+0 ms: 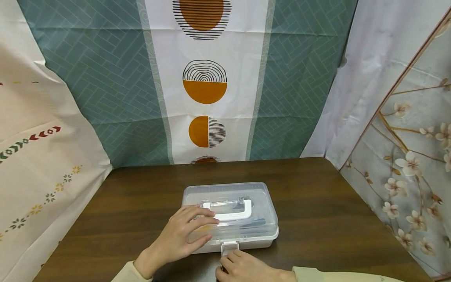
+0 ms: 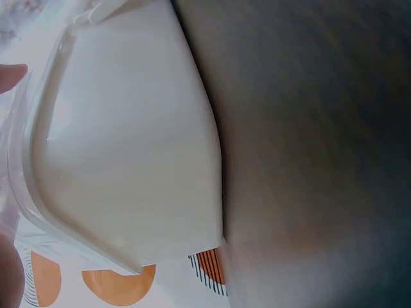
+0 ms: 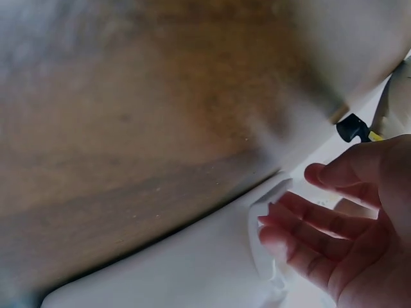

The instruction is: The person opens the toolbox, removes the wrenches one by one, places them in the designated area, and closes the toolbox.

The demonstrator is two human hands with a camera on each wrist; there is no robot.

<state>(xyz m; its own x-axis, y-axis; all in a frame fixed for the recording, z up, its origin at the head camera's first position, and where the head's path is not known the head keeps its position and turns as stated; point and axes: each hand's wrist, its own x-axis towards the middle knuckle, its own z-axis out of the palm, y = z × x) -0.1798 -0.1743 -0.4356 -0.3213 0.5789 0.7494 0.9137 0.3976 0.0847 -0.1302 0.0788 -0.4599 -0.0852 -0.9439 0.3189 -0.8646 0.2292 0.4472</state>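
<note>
A box with a clear lid, a white base and a white carry handle sits on the table; its lid is down. My left hand rests on the lid's left front part, fingers spread and their tips near the handle. In the left wrist view, the base's side wall fills much of the picture. At the front, my right hand touches the latch with its fingertips. The right wrist view shows bent fingers against the latch flap, with the thumb apart from it.
The brown wooden table extends around the box on both sides and behind it. A patterned cloth hangs at its far edge, and floral fabric hangs at the right. Several indistinct things show through the lid.
</note>
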